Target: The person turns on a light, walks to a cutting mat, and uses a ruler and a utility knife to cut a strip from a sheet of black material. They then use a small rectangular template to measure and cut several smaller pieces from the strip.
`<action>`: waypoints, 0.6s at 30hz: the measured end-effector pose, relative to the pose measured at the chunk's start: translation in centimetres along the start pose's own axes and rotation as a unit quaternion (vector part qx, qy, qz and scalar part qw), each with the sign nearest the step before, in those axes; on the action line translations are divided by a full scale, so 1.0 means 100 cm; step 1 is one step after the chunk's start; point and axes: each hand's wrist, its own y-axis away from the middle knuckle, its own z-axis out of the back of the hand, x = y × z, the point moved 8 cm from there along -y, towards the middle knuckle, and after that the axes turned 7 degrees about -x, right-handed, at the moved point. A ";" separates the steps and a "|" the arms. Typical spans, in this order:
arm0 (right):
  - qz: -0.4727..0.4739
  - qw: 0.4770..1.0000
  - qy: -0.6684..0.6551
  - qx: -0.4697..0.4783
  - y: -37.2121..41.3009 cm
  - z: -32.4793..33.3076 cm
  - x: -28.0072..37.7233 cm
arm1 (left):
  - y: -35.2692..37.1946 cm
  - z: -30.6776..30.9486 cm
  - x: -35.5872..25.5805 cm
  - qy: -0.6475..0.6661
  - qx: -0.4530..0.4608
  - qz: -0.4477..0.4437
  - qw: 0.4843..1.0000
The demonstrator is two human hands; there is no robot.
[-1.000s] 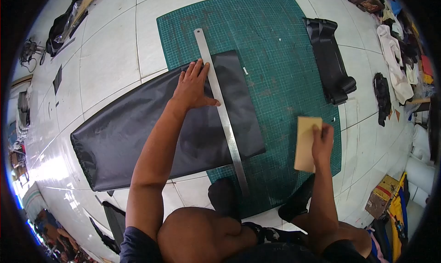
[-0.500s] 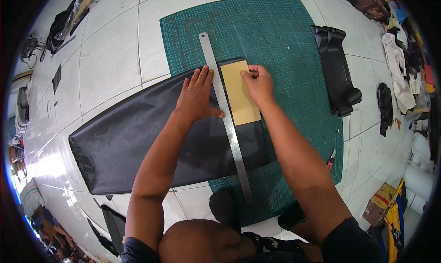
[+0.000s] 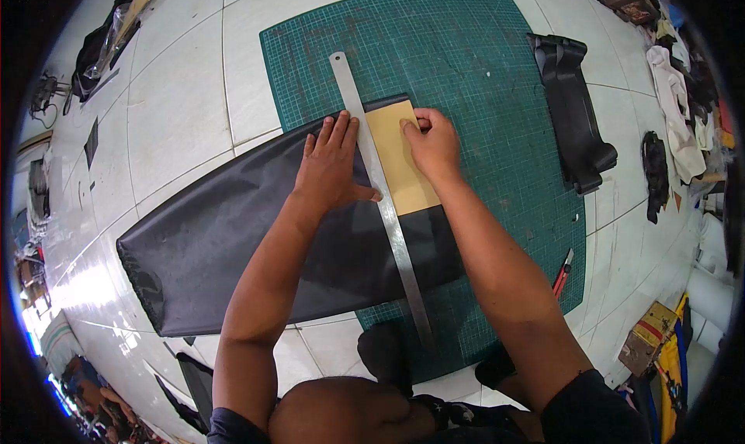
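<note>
A long sheet of black fabric point(image 3: 209, 234) lies across the tiled floor, its right end on a green cutting mat point(image 3: 466, 64). A steel ruler point(image 3: 384, 203) runs lengthwise over the fabric. My left hand point(image 3: 330, 165) presses flat on the fabric and the ruler's left edge, fingers spread. A tan cardboard template point(image 3: 400, 165) lies on the fabric against the ruler's right edge. My right hand point(image 3: 431, 141) rests on the template's upper right part, fingers curled on it.
A folded black piece point(image 3: 574, 110) lies at the mat's right edge. A red-handled cutter point(image 3: 563, 262) sits near the mat's lower right corner. Clothes and bags point(image 3: 667, 79) crowd the right side; dark scraps point(image 3: 97, 44) lie at the upper left. My knees are at the bottom.
One second ago my right hand held the template upright at the right of the mat; it then laid it on the fabric beside the ruler. Since half a second ago, barely any movement.
</note>
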 end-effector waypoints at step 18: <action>0.043 0.999 -0.007 0.004 -0.007 -0.008 -0.014 | -0.003 0.002 -0.002 0.003 0.003 0.000 1.000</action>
